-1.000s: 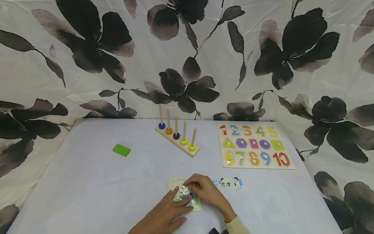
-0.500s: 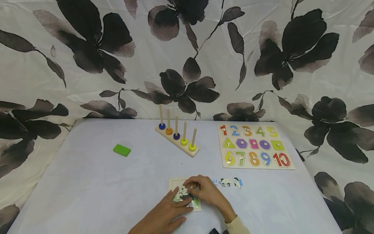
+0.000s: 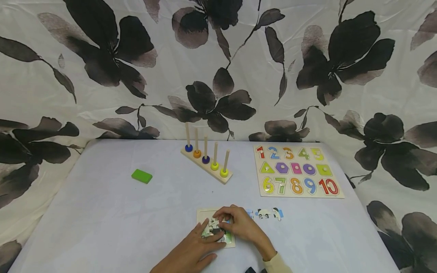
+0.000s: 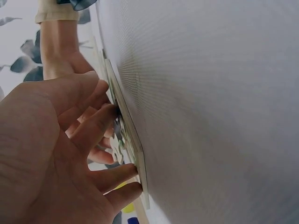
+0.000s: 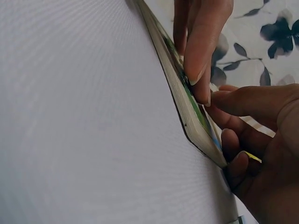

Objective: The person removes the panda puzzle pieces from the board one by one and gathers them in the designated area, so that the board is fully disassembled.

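A small wooden jigsaw tray (image 3: 202, 214) with a panda picture lies near the front of the table, partly covered by both hands. My left hand (image 3: 196, 244) rests on it with fingers spread, the fingertips pressing its surface and border. Over the tray's far side, my right hand (image 3: 241, 224) pinches a pale jigsaw piece (image 4: 116, 148) between thumb and fingers. In the left wrist view that piece is tilted up from the tray. The right wrist view shows the tray's edge (image 5: 180, 100) with both hands' fingertips close together above it.
Loose panda jigsaw pieces (image 3: 263, 213) lie just right of the tray. Behind stands a wooden peg stand (image 3: 218, 175) with coloured rings. A number and shape board (image 3: 300, 195) is at the back right, a green block (image 3: 142, 176) at the left.
The right fingers have shifted very slightly and the pinched piece has turned a little over the tray. My left hand stays in place.
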`<state>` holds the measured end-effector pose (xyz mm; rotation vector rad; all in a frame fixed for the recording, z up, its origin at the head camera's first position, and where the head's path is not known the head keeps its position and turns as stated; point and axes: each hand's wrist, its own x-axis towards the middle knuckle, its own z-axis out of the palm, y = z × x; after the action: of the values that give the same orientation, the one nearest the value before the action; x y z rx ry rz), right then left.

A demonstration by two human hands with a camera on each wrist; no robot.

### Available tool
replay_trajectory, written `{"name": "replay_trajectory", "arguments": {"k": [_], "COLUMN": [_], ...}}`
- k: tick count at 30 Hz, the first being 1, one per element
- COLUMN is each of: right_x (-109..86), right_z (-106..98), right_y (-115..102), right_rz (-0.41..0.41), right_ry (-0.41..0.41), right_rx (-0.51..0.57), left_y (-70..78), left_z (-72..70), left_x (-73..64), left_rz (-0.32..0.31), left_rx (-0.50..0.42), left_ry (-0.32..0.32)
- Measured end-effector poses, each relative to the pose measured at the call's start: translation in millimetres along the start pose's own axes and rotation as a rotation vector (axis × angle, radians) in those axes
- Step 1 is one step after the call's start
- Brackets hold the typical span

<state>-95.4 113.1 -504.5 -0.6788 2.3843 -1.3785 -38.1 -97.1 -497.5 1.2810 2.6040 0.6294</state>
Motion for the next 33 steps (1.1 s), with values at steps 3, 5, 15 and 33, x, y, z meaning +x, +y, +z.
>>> {"name": "replay_trajectory", "arguments": {"k": [3, 5, 15, 33], "right_x": [-0.2, -0.3, -0.6, -1.0], "right_z": [0.4, 0.7, 1.8, 2.9], "right_y": [0.1, 0.6, 0.8, 1.8], "right_rz": [0.005, 0.009, 0.025, 0.034], "right_ry": [0.007, 0.015, 0.052, 0.065], "right_rx": [0.007, 0.008, 0.005, 0.006], "left_y": [-0.2, 0.0, 2.3, -1.0], "left_z": [0.2, -0.4, -3.6, 0.8], "left_x": [0.3, 0.5, -0.4, -1.1], "left_rz": [0.008, 0.005, -0.015, 0.027], "left_rx": [0.008, 0.004, -0.027, -0.038], "left_ry": [0.004, 0.0, -0.009, 0.031]}}
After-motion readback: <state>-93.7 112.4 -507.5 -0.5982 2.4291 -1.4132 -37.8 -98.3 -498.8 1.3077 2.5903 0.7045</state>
